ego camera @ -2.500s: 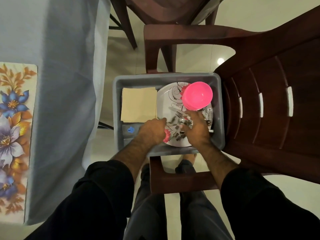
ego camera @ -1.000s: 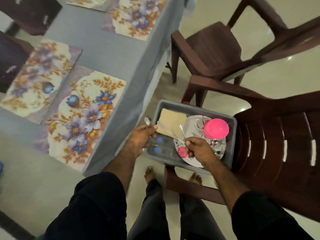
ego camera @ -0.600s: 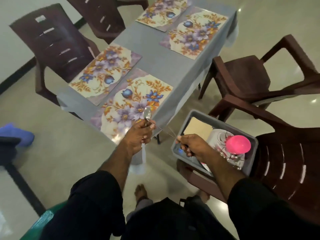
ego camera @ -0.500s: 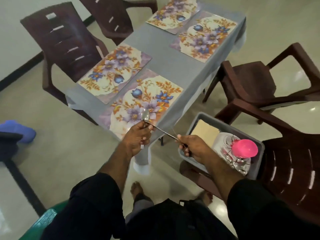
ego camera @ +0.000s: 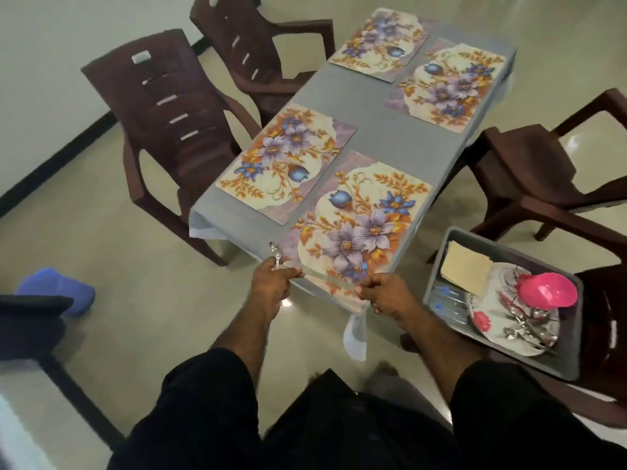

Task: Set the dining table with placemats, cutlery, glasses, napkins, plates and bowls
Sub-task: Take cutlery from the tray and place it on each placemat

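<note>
Nearest, both hands are raised over the near edge of the table (ego camera: 366, 137), black sleeves behind them. The left hand (ego camera: 271, 283) is curled round a spoon (ego camera: 275, 254), whose shiny bowl sticks up past the knuckles, pointing away from the person. The right hand (ego camera: 386, 295) is also closed, pinching one end of a long, thin, pale piece of cutlery (ego camera: 325, 276) (too blurred to name). It runs roughly level from one hand to the other, left to right, just above the table's edge; its other end meets the left fingers.

Just beyond lies the nearest placemat (ego camera: 359, 228), cream with purple and blue flowers and orange leaves, its long side running away along the grey cloth. Three more like it lie farther up the table.

To the right, a grey tub (ego camera: 570, 354) rests on a brown chair. It holds a patterned plate (ego camera: 492, 323) with a heap of cutlery, a pink bowl (ego camera: 548, 293) upside down, and tan napkins (ego camera: 466, 268). More brown chairs stand round the table.
</note>
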